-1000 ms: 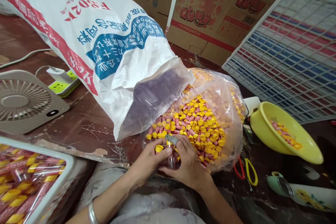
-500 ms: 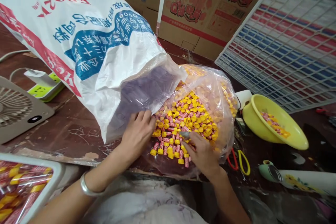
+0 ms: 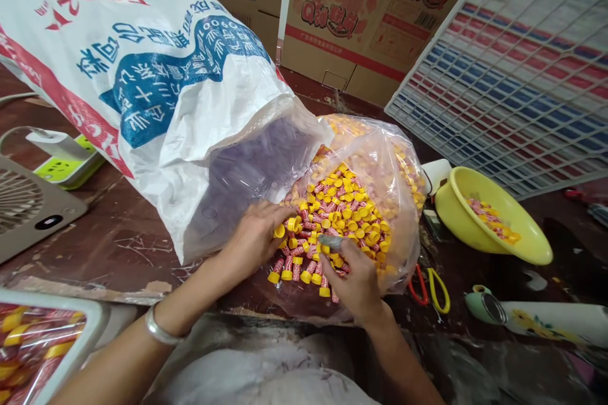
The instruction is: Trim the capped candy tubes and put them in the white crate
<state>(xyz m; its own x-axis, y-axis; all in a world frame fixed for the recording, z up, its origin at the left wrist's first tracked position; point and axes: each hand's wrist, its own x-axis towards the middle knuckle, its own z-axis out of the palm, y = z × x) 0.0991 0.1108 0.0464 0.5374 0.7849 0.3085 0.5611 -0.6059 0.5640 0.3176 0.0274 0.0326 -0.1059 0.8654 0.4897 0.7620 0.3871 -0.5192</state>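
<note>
Many small red-and-white patterned tubes with yellow caps (image 3: 349,212) lie heaped at the mouth of a clear plastic bag (image 3: 403,171). My left hand (image 3: 256,234) is at the heap's left edge, fingers curled around a few yellow-capped tubes (image 3: 287,226); how many is hidden. On the near side, my right hand (image 3: 354,275) has thumb and index finger closing on a yellow-capped tube (image 3: 325,249). A grey covering (image 3: 332,242) wraps that index fingertip. Beside my left hand gapes a large white woven sack (image 3: 199,158) with a clear liner (image 3: 247,177).
On the right are a yellow bowl (image 3: 451,215) holding some tubes, red-and-yellow-handled scissors (image 3: 439,294), a flowered cylinder (image 3: 546,323) and a white wire rack (image 3: 503,88). A fan (image 3: 28,209), power strip (image 3: 71,168) and white tub (image 3: 92,335) are left. Cardboard boxes (image 3: 361,38) stand behind.
My left hand has shifted slightly and now curls around yellow-capped tubes at the heap's edge. My right hand has moved a little left over the near tubes. The whole view has shifted slightly.
</note>
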